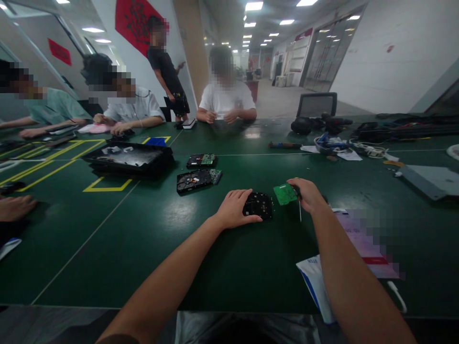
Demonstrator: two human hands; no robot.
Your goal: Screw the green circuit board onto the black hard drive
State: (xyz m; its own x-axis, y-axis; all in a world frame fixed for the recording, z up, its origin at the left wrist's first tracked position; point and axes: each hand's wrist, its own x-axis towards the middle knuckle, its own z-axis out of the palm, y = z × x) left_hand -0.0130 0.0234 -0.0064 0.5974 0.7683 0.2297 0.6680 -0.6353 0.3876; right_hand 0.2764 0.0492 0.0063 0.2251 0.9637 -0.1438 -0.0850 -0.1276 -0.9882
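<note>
My left hand (234,209) grips a black hard drive (258,206) lying flat on the green table, with the fingers along its far side and the thumb along its near side. My right hand (309,193) is closed on a green circuit board (285,194), held just right of the drive and apart from it. Below the same hand a thin metal shaft (300,211) points down, like a screwdriver blade; its handle is mostly hidden in the palm. Two more hard drives, one nearer (193,180) and one farther (201,160), rest beyond my left hand, with green boards on them.
A black tray (131,157) with small white pieces stands at the left. On the right are a pink-purple sheet (362,239), a white-and-blue packet (315,282), a grey metal case (430,179) and cables (333,143). A screwdriver (285,145) lies farther back. Several people sit around the table.
</note>
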